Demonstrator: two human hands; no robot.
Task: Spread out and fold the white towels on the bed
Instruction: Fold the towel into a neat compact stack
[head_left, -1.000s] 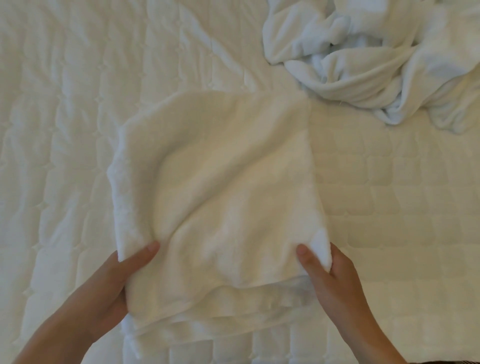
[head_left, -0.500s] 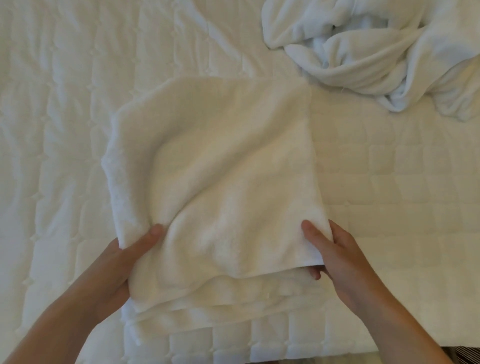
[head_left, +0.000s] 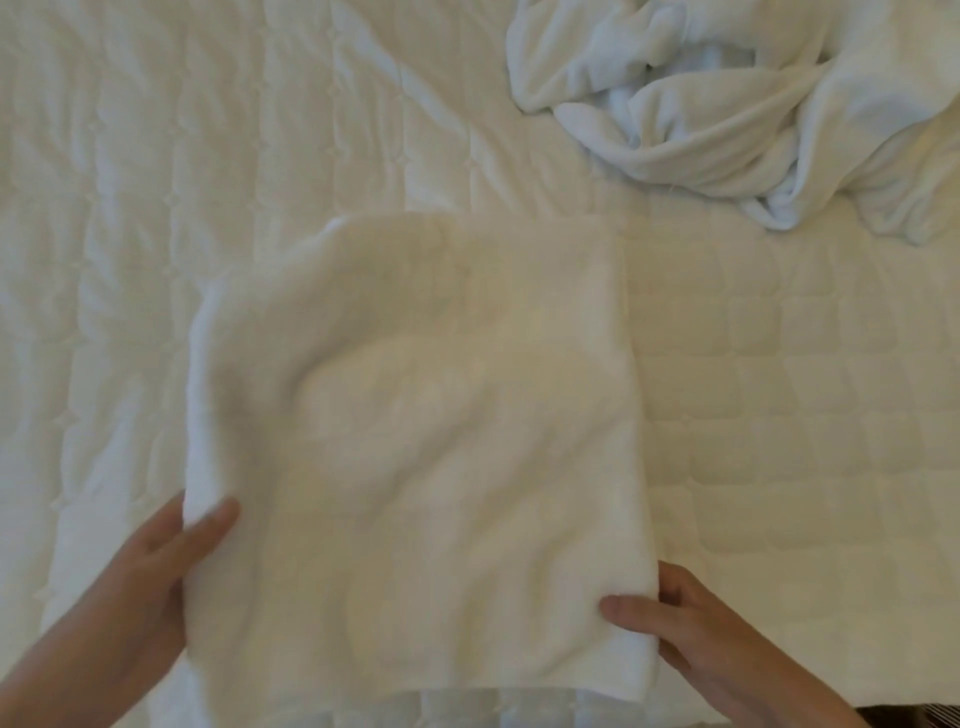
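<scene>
Left hand (head_left: 150, 571) at eight o'clock and right hand (head_left: 696, 639) at four o'clock pinch the folded white towel (head_left: 415, 441), thumbs on top.

I note the folded towel (head_left: 415, 457) lying on the bed (head_left: 156, 208), near its front edge and roughly midway between left and right. I see my left hand (head_left: 150, 577) at the towel's front-left corner, thumb on top. My right hand (head_left: 691, 634) sits at the front-right corner, thumb likewise on top. The unfolded towel heap (head_left: 727, 104) lies toward the bed's back right, apart from the folded one.
</scene>
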